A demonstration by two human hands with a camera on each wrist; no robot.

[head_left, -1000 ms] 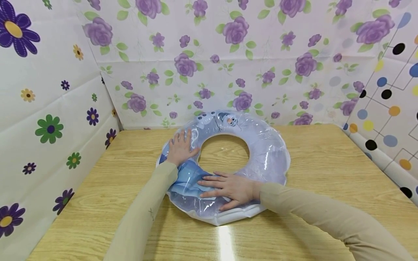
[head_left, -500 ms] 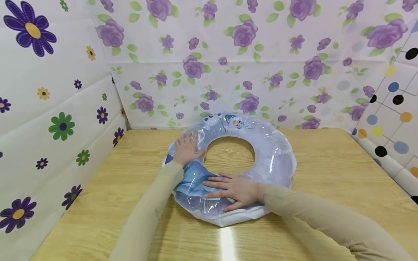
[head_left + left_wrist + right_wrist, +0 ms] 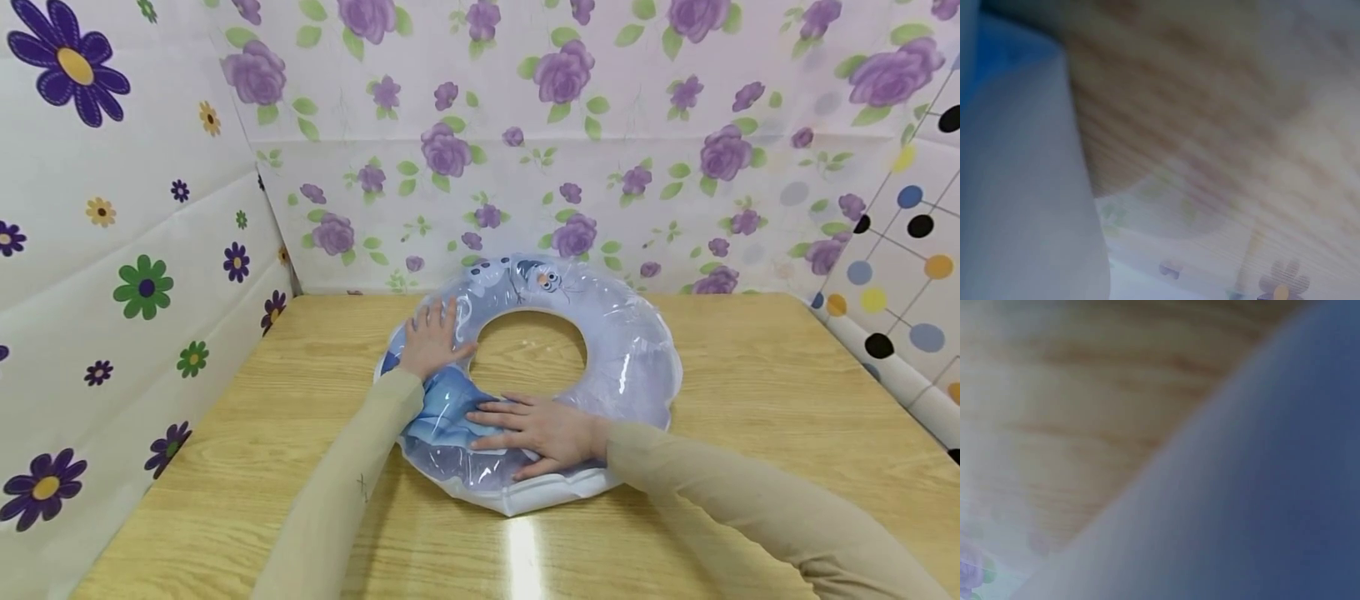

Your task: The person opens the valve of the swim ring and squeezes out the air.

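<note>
A partly inflated swim ring (image 3: 622, 358), pale lilac and see-through with a snowman print at its far side and a blue print at the near left, lies on the wooden table (image 3: 750, 375). My left hand (image 3: 433, 343) rests on the ring's left side, fingers spread and pointing away. Across the near side, my right hand (image 3: 546, 433) lies flat with its fingers straight and pointing left. Creases run along the ring's near edge. In the left wrist view a blurred pale surface (image 3: 1029, 187) fills the left; the right wrist view has a blurred bluish one (image 3: 1272, 487).
Behind the table hangs a white cloth with purple roses (image 3: 450, 150). A cloth with daisy-like flowers (image 3: 142, 287) stands along the left, and one with coloured dots (image 3: 926, 267) along the right. Bare tabletop shows through the ring's hole.
The whole head view has shifted slightly, so everything sits a little further right in it. Both hands stay at the same places on the swim ring.
</note>
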